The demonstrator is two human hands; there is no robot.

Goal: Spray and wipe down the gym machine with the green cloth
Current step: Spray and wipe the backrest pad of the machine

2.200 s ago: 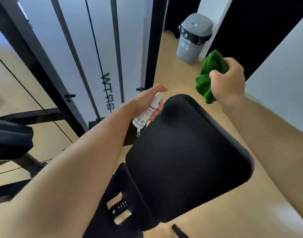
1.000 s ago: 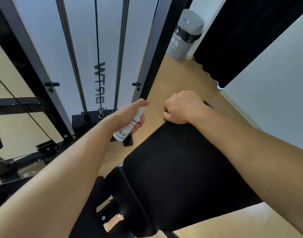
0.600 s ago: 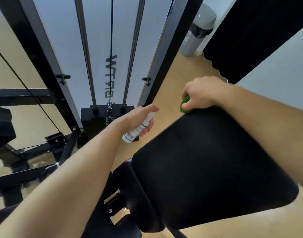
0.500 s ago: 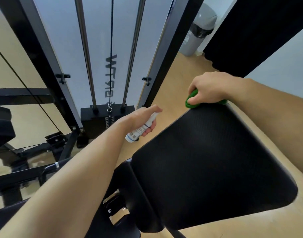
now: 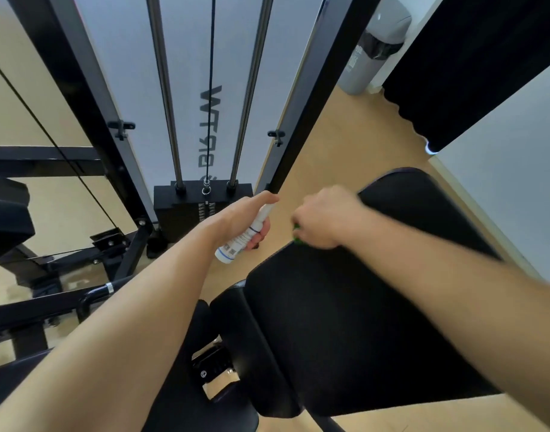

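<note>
Green cloth (image 5: 297, 237): gripped in right hand (image 5: 325, 218), nearly all hidden inside the grip, only a small sliver showing; pressed to the far left corner of the black seat pad (image 5: 345, 322). Right hand blurred. White spray bottle (image 5: 243, 240): held in left hand (image 5: 245, 215), forefinger (image 5: 264, 196) laid over the top; just beside the right hand, clear of the pad. Fill level not discernible. Grey bin (image 5: 375, 48) with black liner: on the floor (image 5: 345, 145), top right, well apart; contents not visible. Weight stack (image 5: 186, 207) beyond the bottle, with 2 steel rods (image 5: 166, 104) and 1 cable (image 5: 212, 88).
</note>
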